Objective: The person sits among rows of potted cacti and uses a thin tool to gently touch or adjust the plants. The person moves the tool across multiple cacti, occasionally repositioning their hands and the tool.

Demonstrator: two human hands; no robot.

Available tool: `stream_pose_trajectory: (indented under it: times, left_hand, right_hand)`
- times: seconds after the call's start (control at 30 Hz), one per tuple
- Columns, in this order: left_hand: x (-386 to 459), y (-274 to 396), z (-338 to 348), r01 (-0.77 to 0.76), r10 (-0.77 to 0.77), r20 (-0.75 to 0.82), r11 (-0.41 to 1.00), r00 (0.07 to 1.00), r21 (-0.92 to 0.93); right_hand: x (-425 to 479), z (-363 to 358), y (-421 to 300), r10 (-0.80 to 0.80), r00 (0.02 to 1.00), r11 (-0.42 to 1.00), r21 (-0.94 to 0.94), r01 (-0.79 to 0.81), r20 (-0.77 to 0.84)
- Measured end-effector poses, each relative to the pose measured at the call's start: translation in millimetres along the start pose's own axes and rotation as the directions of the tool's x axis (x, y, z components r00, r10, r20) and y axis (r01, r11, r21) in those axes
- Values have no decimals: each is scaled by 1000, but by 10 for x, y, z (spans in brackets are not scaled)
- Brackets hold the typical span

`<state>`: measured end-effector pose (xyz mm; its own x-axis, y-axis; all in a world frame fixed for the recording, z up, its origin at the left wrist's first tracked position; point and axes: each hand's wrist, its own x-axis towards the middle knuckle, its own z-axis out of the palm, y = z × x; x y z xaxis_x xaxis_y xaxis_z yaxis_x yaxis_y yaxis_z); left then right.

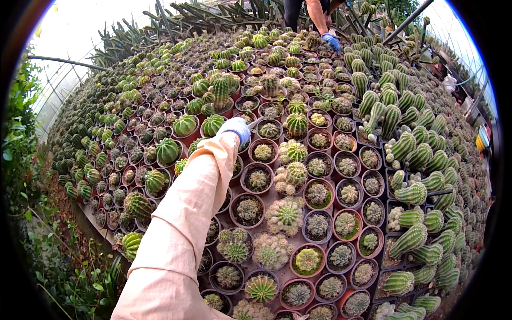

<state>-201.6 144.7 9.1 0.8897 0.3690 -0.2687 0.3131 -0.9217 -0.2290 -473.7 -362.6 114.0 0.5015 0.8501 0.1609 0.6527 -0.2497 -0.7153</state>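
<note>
My left hand point(236, 129), in a pale blue-and-white glove, reaches out over rows of potted cacti at mid-picture. A slim grey metal tool point(256, 123) juts from it to the right; its exact kind is too small to tell. Close to the tool stands a small potted cactus point(269, 130). A round ribbed green cactus point(213, 125) sits just left of the glove. My beige sleeve point(180, 224) hides several pots below the hand. To its right grow clustered spiny cacti point(285, 215). My right hand is out of view.
At the far edge a co-worker's blue-gloved hand point(331, 42) reaches down among the pots. Striped columnar cacti point(408, 238) fill black trays on the right. Long cactus stems point(228, 20) line the back. Leafy plants point(76, 260) grow at lower left, beside the bench edge point(98, 230).
</note>
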Motion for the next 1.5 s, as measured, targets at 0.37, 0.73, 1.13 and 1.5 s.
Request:
stream_pose_trajectory:
  times: [0.37, 0.73, 1.13, 1.5]
  left_hand:
    - [-274, -220, -247, 17, -69, -193, 965, 979, -261]
    - [-3242, 2861, -1399, -919, 755, -563, 129, 335, -373]
    - [-2199, 1268, -884, -565, 317, -485, 622, 815, -542]
    - [-225, 113, -288, 99, -232, -148, 793, 961, -601]
  right_hand:
    - [15, 15, -10, -24, 1000, 1000, 5, 24, 18]
    - [-216, 236, -360, -91, 991, 996, 4, 91, 103]
    - [-430, 194, -383, -81, 995, 996, -24, 83, 51]
    - [-217, 3, -114, 73, 997, 994, -76, -75, -34]
